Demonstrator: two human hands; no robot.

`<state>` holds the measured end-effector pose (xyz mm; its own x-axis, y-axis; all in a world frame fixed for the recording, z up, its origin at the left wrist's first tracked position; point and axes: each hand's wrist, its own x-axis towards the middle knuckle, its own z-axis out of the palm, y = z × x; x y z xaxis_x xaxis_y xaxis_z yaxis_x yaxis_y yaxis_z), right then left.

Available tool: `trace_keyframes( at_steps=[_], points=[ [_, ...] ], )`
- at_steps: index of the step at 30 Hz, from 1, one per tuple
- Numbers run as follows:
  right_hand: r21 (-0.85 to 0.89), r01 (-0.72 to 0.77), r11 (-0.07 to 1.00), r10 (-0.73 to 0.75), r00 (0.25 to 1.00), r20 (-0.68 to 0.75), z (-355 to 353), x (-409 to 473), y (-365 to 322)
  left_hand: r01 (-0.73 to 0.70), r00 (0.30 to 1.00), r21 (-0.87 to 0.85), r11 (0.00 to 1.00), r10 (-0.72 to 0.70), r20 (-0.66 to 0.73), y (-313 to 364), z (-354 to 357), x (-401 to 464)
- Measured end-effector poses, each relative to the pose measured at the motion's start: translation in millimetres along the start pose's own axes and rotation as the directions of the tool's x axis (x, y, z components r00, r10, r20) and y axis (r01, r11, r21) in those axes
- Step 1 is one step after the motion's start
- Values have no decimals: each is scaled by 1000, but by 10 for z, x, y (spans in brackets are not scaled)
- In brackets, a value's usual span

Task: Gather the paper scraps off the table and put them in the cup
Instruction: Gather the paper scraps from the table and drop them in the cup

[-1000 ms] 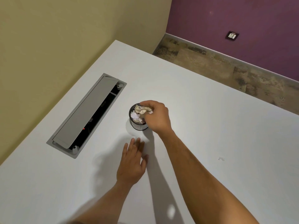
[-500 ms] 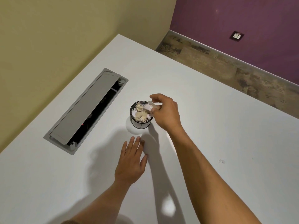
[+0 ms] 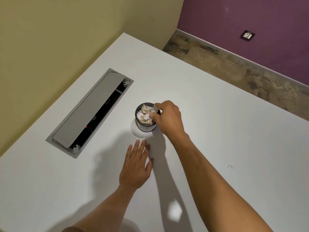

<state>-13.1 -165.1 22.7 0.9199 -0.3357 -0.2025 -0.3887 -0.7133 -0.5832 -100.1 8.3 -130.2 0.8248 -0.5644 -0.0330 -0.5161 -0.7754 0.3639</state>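
A small black mesh cup (image 3: 145,128) stands on the white table (image 3: 217,131), filled to the brim with beige and white paper scraps (image 3: 144,114). My right hand (image 3: 168,119) hovers over the cup's right rim. Its index finger and thumb pinch a small white scrap (image 3: 154,109) just above the pile. My left hand (image 3: 135,166) lies flat on the table a little in front of the cup, fingers together and holding nothing.
A grey cable hatch (image 3: 87,113) with its lid half open is set into the table left of the cup. A tiny mark (image 3: 230,166) lies on the table to the right. The table's far edge drops to a floor below a purple wall.
My right hand dropped a beige scrap into the cup, drew back with a white scrap, and has now come down over the rim. My left hand stayed flat.
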Motion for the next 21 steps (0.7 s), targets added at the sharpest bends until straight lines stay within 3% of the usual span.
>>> trace_keyframes(
  at_steps=[10, 21],
  points=[
    [-354, 82, 932, -14, 981, 191, 271, 189, -281, 10, 999, -20, 1000, -9, 44, -43, 36, 13],
    [-392, 126, 911, -20, 964, 264, 358, 315, -311, 4, 999, -39, 999, -2, 39, -36, 19, 4]
  ],
)
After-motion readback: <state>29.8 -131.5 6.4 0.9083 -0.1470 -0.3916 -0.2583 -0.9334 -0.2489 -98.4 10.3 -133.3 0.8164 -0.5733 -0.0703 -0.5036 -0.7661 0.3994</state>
